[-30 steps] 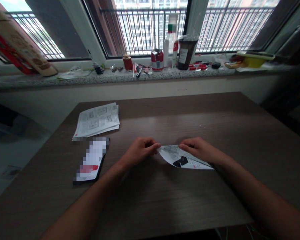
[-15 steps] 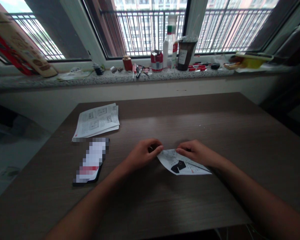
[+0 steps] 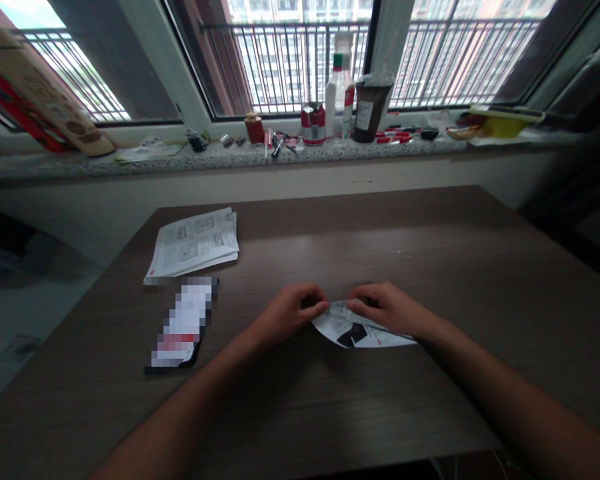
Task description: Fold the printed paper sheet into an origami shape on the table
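A folded sheet of printed paper is held between both hands over the front middle of the table. My left hand pinches its upper left corner between thumb and fingers. Along the top edge, my right hand grips the sheet with its thumb on the near face and the fingers curled behind. Black print shows on the side toward me, and the lower edge bows outward. To the left lies a phone with a blurred screen. Behind it rests a small stack of printed sheets.
The brown table reaches back to a wall below a granite window sill. On the sill stand a red can, a clear bottle, a dark drink cup, red-handled tools and a yellow container.
The paper has shifted slightly left and its lower edge curves a little more. My right hand has come a bit nearer to my left. The phone and the stack have not moved.
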Demonstrator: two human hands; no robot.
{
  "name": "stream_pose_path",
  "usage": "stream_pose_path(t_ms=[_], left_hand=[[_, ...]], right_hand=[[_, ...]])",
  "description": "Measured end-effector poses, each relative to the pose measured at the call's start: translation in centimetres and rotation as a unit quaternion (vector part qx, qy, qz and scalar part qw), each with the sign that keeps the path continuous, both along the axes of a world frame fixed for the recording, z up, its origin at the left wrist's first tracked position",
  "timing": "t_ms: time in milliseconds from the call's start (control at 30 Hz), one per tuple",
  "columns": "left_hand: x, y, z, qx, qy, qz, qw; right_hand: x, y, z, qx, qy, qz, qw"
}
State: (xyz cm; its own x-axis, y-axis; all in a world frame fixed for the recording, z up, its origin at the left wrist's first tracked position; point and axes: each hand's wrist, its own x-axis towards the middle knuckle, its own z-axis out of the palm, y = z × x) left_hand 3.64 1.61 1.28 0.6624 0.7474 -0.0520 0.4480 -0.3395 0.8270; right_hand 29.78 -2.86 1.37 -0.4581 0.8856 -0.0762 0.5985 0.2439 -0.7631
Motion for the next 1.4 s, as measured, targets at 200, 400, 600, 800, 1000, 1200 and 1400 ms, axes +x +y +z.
stream_pose_path(t_ms=[200,400,600,800,1000,1200,1400], left_hand=[[-0.3,0.2,-0.1,0.045,-0.001,0.046,0.998],[-0.6,0.3,-0.7,0.064,0.002,0.068,0.996],[-0.6,0.3,-0.3,0.069,0.013,0.081,0.994],[-0.6,0.2,-0.3,0.068,0.032,0.083,0.994],[-0.6,0.1,0.0,0.109,0.028,0.039,0.993],[-0.9,-0.1,0.3,0.171,0.038,-0.065,0.982],[-0.9,-0.2,0.7,0.173,0.070,-0.142,0.972]], right_hand=[[1.2,0.7,0.2,0.038,0.063,-0.041,0.996],[2.1,0.7,1.6,0.102,0.086,-0.112,0.985],[2.3,0.4,2.3,0.172,0.032,0.010,0.985],[2.0,0.2,1.7,0.200,-0.001,0.057,0.978],[2.0,0.4,1.4,0.214,-0.005,0.047,0.976],[2.1,0.5,0.8,0.237,-0.018,0.026,0.971],[2.2,0.7,0.4,0.246,-0.023,0.019,0.969]])
